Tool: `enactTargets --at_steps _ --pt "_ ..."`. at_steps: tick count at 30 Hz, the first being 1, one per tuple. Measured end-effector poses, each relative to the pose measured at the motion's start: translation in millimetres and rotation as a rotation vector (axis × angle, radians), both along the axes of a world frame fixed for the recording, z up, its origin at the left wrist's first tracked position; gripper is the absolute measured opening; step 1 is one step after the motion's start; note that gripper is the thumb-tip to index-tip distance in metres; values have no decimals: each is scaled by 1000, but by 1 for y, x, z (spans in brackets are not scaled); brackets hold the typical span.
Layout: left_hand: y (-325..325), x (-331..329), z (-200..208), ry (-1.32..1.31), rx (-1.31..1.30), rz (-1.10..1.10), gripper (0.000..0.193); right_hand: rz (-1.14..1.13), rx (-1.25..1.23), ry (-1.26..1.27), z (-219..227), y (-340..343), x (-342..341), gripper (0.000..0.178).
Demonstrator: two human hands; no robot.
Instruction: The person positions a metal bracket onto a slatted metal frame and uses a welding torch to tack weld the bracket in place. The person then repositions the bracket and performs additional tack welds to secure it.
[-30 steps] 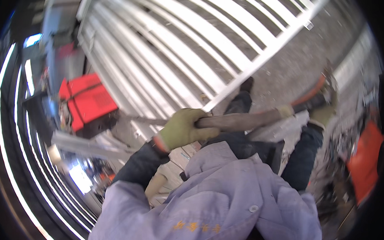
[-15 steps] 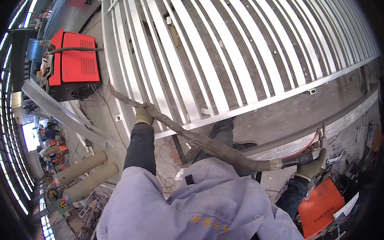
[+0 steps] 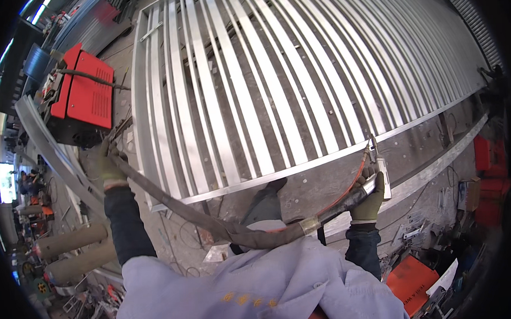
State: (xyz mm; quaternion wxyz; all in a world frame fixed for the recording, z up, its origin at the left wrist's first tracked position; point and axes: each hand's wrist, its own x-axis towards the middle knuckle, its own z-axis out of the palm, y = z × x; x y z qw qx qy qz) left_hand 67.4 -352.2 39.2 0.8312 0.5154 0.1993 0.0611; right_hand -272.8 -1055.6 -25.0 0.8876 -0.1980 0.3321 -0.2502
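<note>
My gloved left hand [image 3: 112,164] is closed round a thick brown-sheathed hose [image 3: 195,217], out to the left beside the red machine. The hose sags across in front of my body and runs over to my right side. There, my gloved right hand [image 3: 368,200] grips a welding torch [image 3: 383,174] that joins the hose's end, with a thin red line alongside. The torch's narrow tip points away from me, at the near rail of a large slatted metal frame [image 3: 290,171]; whether it touches I cannot tell.
A red machine [image 3: 90,90] stands at the left, near bent metal strips [image 3: 43,140] and tan cylinders [image 3: 71,241]. Below the right end of the frame runs a long metal beam [image 3: 438,156]. An orange panel [image 3: 412,284] and scattered metal pieces lie at the lower right.
My right hand has brought the torch up and inward to the frame's near rail. My left hand has moved left and slightly up, and the hose hangs lower. The view has shifted too.
</note>
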Motion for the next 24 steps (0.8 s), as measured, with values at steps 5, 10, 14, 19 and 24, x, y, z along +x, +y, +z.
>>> enactTargets --at_steps 5,10,14,19,24 --pt "-63 -39 -33 15 -106 25 20 -234 -185 38 10 -53 -51 34" --pt "-107 -17 -80 63 -156 -18 28 -304 -189 -28 -18 -70 -88 48" --pt "-112 -4 -139 242 -204 -95 28 -449 -186 88 -30 -52 -97 56" --pt "-133 2 -205 373 -19 -284 23 -587 -138 148 -48 -44 -133 53" --pt "-135 5 -253 516 455 -592 36 -712 -92 186 -66 -30 -161 52"
